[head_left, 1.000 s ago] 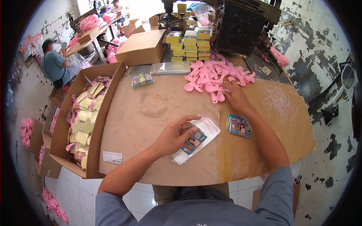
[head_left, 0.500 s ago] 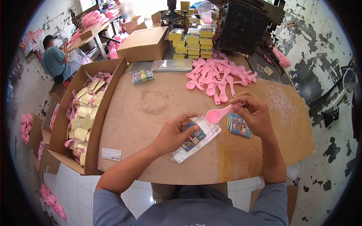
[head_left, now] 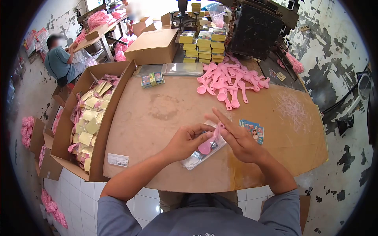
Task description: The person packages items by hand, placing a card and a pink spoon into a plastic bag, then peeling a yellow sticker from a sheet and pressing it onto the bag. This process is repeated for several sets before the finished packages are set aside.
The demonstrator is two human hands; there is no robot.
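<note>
Over the clear plastic bags [head_left: 191, 162], my left hand [head_left: 191, 141] is closed, its thumb and fingers pinching at the edge of a bag opening beside a pink spoon [head_left: 204, 147]. The spoon lies bowl toward me over a blue card, its handle pointing up between my hands. My right hand [head_left: 241, 143] is at the handle end, fingers stretched out and partly blurred. Just beyond that hand is a small stack of blue printed cards [head_left: 258, 133]. A heap of pink spoons [head_left: 224, 80] sits at the far side of the cardboard-covered table [head_left: 157, 129].
An open carton [head_left: 98, 157] of packed pieces stands on the left. At the back are a closed box [head_left: 151, 45], stacked card bundles [head_left: 204, 47], plastic sleeves [head_left: 183, 69] and a banded card bundle [head_left: 152, 80]. Plastic strands [head_left: 293, 112] lie right. Another person [head_left: 59, 63] sits far left.
My right hand has moved down and left, bringing the pink spoon from the air onto the card and bags. My left thumb has come off the card to the bag's edge.
</note>
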